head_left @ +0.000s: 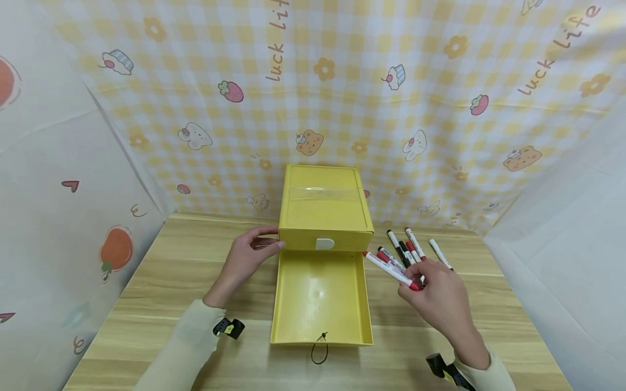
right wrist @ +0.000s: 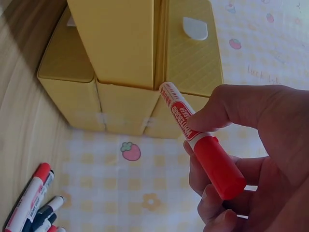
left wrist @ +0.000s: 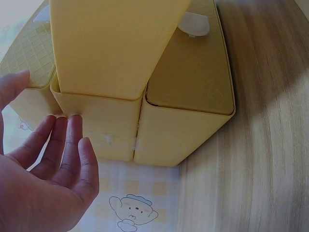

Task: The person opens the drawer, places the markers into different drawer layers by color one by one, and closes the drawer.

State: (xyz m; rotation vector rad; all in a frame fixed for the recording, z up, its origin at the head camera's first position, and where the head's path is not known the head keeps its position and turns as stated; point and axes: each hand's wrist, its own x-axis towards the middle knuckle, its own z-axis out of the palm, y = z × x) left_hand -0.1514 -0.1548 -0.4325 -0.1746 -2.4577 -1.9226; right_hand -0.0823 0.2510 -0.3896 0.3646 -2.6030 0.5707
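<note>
A yellow drawer box point(head_left: 323, 198) stands at the back of the table, its lower drawer point(head_left: 320, 298) pulled out toward the front and holding nothing visible. My left hand point(head_left: 246, 255) touches the box's left side with extended fingers; in the left wrist view the left hand point(left wrist: 53, 179) has its fingertips at the box's side. A red-capped white marker point(head_left: 391, 270) is pinched in my right hand point(head_left: 440, 296), its far end at the drawer's right edge. The right wrist view shows the marker point(right wrist: 203, 140) between thumb and fingers of the right hand point(right wrist: 270, 145).
Several red and black markers point(head_left: 402, 250) lie right of the box, with one white marker point(head_left: 440, 253) a little apart. A black loop point(head_left: 319, 353) hangs from the drawer's front edge. Behind stands a checked cloth point(head_left: 323, 108); white cloth point(head_left: 58, 217) hangs on the left.
</note>
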